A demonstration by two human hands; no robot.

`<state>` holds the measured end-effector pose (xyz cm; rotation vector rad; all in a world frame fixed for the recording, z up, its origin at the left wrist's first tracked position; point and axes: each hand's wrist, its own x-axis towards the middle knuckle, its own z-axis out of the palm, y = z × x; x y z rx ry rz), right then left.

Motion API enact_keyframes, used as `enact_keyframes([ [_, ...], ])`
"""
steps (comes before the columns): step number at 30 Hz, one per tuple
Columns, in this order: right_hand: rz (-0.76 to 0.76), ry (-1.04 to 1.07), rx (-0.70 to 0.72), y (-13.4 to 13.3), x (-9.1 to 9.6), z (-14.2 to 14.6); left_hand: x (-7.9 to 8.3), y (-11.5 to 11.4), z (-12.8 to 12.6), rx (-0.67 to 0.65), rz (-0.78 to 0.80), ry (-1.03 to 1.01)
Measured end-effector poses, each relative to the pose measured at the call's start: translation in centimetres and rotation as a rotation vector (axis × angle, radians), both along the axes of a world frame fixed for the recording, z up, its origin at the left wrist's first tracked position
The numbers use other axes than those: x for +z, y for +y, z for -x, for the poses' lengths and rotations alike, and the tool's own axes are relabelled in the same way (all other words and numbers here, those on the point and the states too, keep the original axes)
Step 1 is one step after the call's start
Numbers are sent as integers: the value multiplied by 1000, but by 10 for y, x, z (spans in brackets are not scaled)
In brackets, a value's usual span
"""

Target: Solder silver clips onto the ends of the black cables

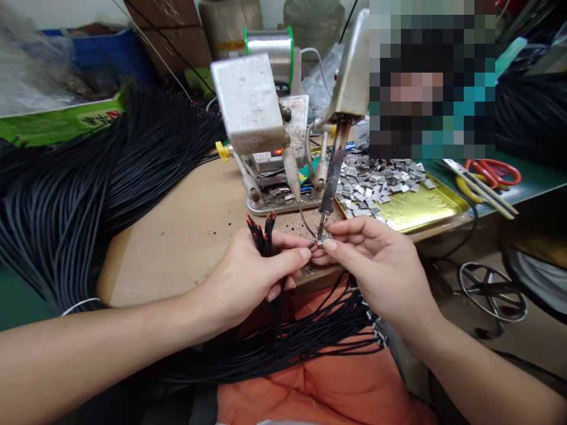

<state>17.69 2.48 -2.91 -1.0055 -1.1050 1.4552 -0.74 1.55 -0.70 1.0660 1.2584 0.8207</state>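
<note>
My left hand [261,260] is closed round a bunch of black cables [264,233] with red wire ends, and one cable end is pinched forward between thumb and finger. Between the thumb and fingers of my right hand [372,248] sits a small metal connector [325,238]. The cable end meets the connector under the tip of a soldering iron [332,177], which points down from a stand. A solder feed nozzle [292,171] with a thin curved solder wire [306,223] reaches the same spot. Whether the iron's tip touches the connector, I cannot tell.
A gold tray [436,203] holds many loose metal connectors; scissors [491,174] lie beyond it. Black cables [115,171] heap at left, and finished-looking ones [310,333] lie across my lap. A solder spool [269,56] stands behind. A blurred-out person [429,88] is at upper right.
</note>
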Motion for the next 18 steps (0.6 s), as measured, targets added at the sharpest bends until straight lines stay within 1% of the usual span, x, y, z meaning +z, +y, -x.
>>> enact_keyframes([
  [7,-12,42,8,2,-3,2,0,3,2,0,12,10],
  [12,0,48,2,3,-5,2,0,4,2,9,25,-28],
  [18,-23,56,-11,1,-5,3,0,4,2,4,7,-56],
])
